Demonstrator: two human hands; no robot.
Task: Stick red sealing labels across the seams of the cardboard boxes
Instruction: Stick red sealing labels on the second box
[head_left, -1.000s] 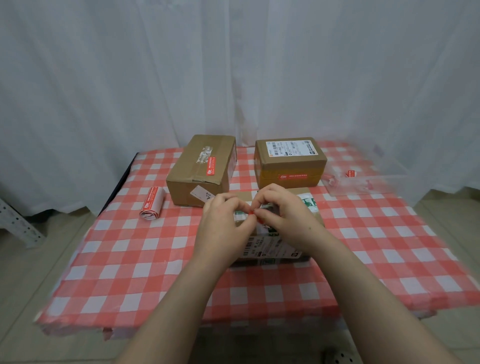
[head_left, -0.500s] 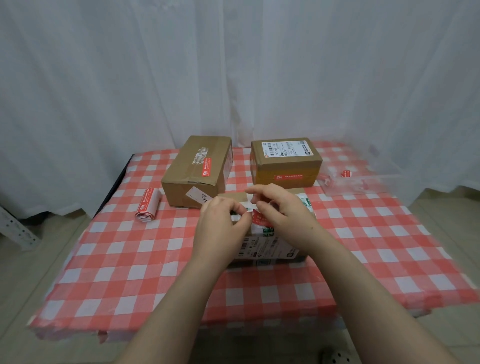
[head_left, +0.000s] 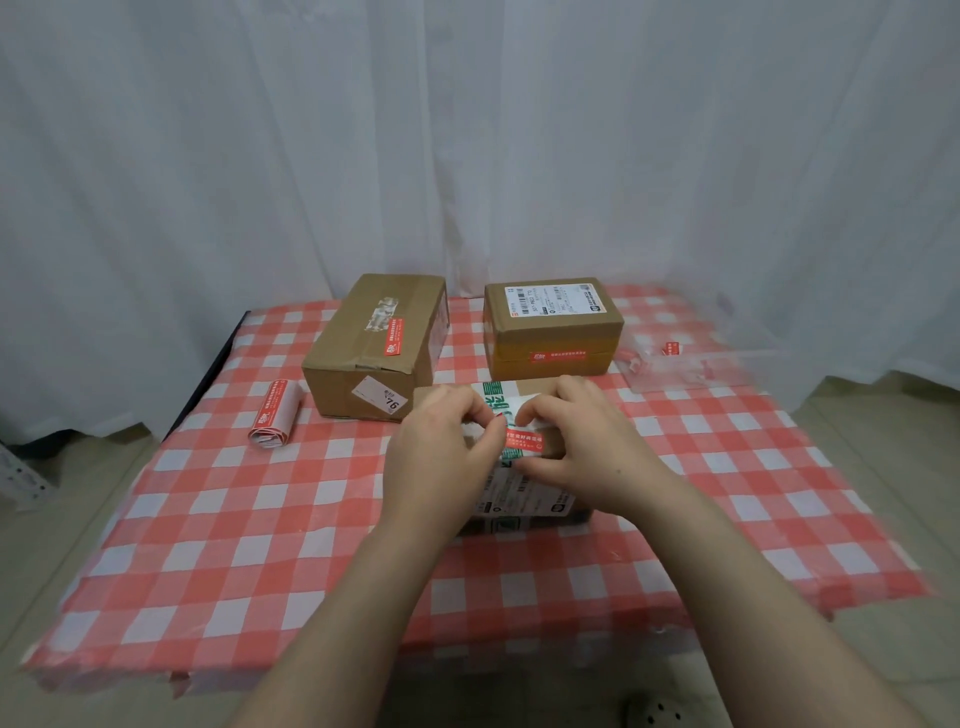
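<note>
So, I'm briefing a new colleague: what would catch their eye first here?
The left hand and right hand meet mid-table, pinching a red label on top of the nearest box. Behind it stand a left box and a right box, each with its own red sticker. A red-checked cloth covers the table.

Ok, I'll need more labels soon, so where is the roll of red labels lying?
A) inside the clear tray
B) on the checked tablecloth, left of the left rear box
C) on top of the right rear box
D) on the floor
B: the roll of red labels lies on the checked tablecloth, left of the left rear box and apart from it.
</note>
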